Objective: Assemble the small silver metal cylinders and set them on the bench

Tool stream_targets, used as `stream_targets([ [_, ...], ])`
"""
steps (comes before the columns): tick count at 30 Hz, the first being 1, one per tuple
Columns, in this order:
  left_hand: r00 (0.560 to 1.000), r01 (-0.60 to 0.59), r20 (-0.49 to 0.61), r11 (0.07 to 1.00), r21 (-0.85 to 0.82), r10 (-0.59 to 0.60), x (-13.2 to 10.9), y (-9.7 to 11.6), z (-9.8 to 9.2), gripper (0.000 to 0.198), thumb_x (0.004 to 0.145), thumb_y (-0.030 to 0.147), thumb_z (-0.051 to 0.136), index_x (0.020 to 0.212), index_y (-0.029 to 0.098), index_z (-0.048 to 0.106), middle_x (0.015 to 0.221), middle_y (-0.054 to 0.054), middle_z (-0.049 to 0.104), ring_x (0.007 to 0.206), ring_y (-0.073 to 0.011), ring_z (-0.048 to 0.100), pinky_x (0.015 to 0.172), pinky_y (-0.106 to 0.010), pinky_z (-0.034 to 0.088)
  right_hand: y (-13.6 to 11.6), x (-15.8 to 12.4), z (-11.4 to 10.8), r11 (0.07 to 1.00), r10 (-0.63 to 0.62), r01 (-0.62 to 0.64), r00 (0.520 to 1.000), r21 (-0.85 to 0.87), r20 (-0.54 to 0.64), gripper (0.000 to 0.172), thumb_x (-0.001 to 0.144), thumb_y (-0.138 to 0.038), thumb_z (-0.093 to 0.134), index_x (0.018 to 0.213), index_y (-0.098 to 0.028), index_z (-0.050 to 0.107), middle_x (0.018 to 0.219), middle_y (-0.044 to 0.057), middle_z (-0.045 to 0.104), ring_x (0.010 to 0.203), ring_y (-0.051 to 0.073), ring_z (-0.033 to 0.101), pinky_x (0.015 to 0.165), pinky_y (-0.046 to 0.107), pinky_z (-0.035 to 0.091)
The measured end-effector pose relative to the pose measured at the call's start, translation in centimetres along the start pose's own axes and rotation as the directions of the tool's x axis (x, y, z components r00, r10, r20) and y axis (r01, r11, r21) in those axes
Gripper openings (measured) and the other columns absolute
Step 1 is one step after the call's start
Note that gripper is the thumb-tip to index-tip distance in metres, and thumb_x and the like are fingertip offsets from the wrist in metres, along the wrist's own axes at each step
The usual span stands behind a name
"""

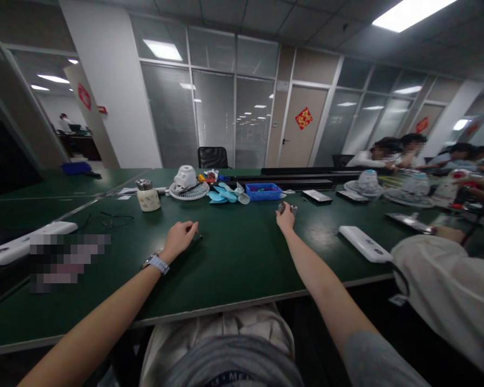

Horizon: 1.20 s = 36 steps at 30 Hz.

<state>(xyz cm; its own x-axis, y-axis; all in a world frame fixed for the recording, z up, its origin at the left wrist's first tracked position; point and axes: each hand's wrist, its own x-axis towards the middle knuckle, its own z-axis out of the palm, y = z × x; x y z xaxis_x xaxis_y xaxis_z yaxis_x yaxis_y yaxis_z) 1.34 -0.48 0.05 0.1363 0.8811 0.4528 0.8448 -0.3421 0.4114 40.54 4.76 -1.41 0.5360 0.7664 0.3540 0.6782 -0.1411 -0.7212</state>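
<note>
Both my arms reach out over a dark green table (234,258). My left hand (179,238), with a watch on the wrist, rests on the table with fingers curled around a small dark thing at its tip that I cannot name. My right hand (285,219) stretches farther and closes on a small grey cylindrical part (287,207). Beyond the hands lie a white fan grille with a fan body on it (188,184), light blue fan blades (228,194) and a blue tray (263,191).
A cream mug with a lid (147,195) and a pair of glasses (112,219) lie at the left. White flat devices sit at the left edge (28,242) and right (365,243). A person in white (447,290) sits close on my right; other people work farther right.
</note>
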Motion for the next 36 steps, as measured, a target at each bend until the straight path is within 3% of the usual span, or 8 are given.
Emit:
stream_targets([
  [3, 0.999, 0.021, -0.049, 1.0, 0.02, -0.02, -0.1, 0.2, -0.3, 0.048, 0.088, 0.05, 0.033, 0.068, 0.021, 0.066, 0.068, -0.007, 0.063, 0.076, -0.0232, 0.056, 0.064, -0.029, 0.034, -1.4, -1.3, -0.1, 0.991, -0.133, 0.134, 0.989, 0.009, -0.066, 0.07, 0.082, -0.017, 0.059, 0.145, -0.012, 0.029, 0.147, 0.023, 0.035, 0.135, 0.031, 0.036, 0.109, 0.047, 0.028],
  [6, 0.995, 0.057, -0.086, 0.998, 0.031, -0.054, -0.1, 0.2, -0.4, 0.048, 0.088, 0.05, 0.032, 0.07, 0.021, 0.066, 0.071, -0.008, 0.064, 0.077, -0.0236, 0.056, 0.064, -0.03, 0.033, -4.1, -4.3, 0.7, 0.915, -0.375, 0.375, 0.927, 0.149, -0.025, 0.06, 0.084, -0.02, 0.057, 0.142, -0.019, 0.038, 0.155, 0.013, 0.024, 0.143, 0.026, 0.021, 0.116, 0.046, 0.016],
  [9, 0.994, 0.075, -0.088, 0.996, 0.039, -0.072, 0.0, 0.2, -0.5, 0.048, 0.089, 0.05, 0.032, 0.072, 0.021, 0.066, 0.071, -0.008, 0.064, 0.076, -0.0231, 0.056, 0.063, -0.029, 0.033, -7.7, -8.7, 2.6, 0.795, -0.593, 0.521, 0.775, 0.309, 0.22, 0.046, 0.09, -0.036, 0.052, 0.136, -0.027, 0.048, 0.148, 0.007, 0.038, 0.139, 0.022, 0.031, 0.115, 0.044, 0.021],
  [14, 0.992, 0.086, -0.096, 0.994, 0.065, -0.079, -0.1, 0.3, -0.6, 0.049, 0.089, 0.05, 0.03, 0.075, 0.02, 0.066, 0.072, -0.008, 0.066, 0.074, -0.022, 0.057, 0.062, -0.028, 0.033, -12.7, -14.6, 5.8, 0.591, -0.757, 0.761, 0.41, 0.266, 0.508, 0.045, 0.093, -0.046, 0.047, 0.135, -0.031, 0.05, 0.151, 0.005, 0.036, 0.131, 0.025, 0.044, 0.108, 0.046, 0.036],
  [19, 0.992, 0.103, -0.074, 0.993, 0.066, -0.098, -0.1, 0.5, -0.6, 0.05, 0.089, 0.051, 0.029, 0.074, 0.02, 0.065, 0.073, -0.007, 0.067, 0.07, -0.0205, 0.059, 0.061, -0.027, 0.033, -14.0, -15.1, 6.6, 0.501, -0.784, 0.83, 0.316, 0.245, 0.534, 0.034, 0.095, -0.034, 0.046, 0.126, -0.028, 0.061, 0.133, 0.003, 0.058, 0.123, 0.021, 0.054, 0.102, 0.037, 0.044],
  [29, 0.991, 0.118, -0.07, 0.993, 0.009, -0.117, -0.3, 0.6, -0.6, 0.049, 0.087, 0.052, 0.032, 0.072, 0.02, 0.065, 0.069, -0.005, 0.066, 0.066, -0.0191, 0.057, 0.06, -0.027, 0.032, -13.7, -13.2, 6.0, 0.512, -0.804, 0.845, 0.408, 0.154, 0.432, 0.022, 0.092, -0.031, 0.054, 0.101, -0.025, 0.074, 0.106, 0.003, 0.073, 0.1, 0.019, 0.064, 0.09, 0.029, 0.042],
  [33, 0.992, 0.111, -0.066, 0.994, -0.005, -0.111, -0.3, 0.7, -0.8, 0.049, 0.087, 0.052, 0.031, 0.073, 0.02, 0.065, 0.069, -0.005, 0.065, 0.067, -0.0194, 0.058, 0.061, -0.027, 0.033, -10.6, -6.4, 2.0, 0.709, -0.68, 0.695, 0.718, -0.12, 0.147, 0.028, 0.095, -0.031, 0.048, 0.103, -0.02, 0.073, 0.104, 0.008, 0.072, 0.095, 0.021, 0.061, 0.088, 0.034, 0.036],
  [36, 0.993, 0.11, -0.051, 0.994, -0.016, -0.11, -0.2, 0.5, -0.5, 0.049, 0.088, 0.052, 0.032, 0.072, 0.021, 0.065, 0.068, -0.005, 0.065, 0.066, -0.0194, 0.058, 0.06, -0.027, 0.032, -6.5, -0.9, -1.2, 0.807, -0.525, 0.481, 0.85, -0.342, -0.041, 0.029, 0.096, -0.028, 0.045, 0.102, -0.02, 0.073, 0.103, 0.011, 0.071, 0.097, 0.023, 0.056, 0.09, 0.038, 0.028],
])
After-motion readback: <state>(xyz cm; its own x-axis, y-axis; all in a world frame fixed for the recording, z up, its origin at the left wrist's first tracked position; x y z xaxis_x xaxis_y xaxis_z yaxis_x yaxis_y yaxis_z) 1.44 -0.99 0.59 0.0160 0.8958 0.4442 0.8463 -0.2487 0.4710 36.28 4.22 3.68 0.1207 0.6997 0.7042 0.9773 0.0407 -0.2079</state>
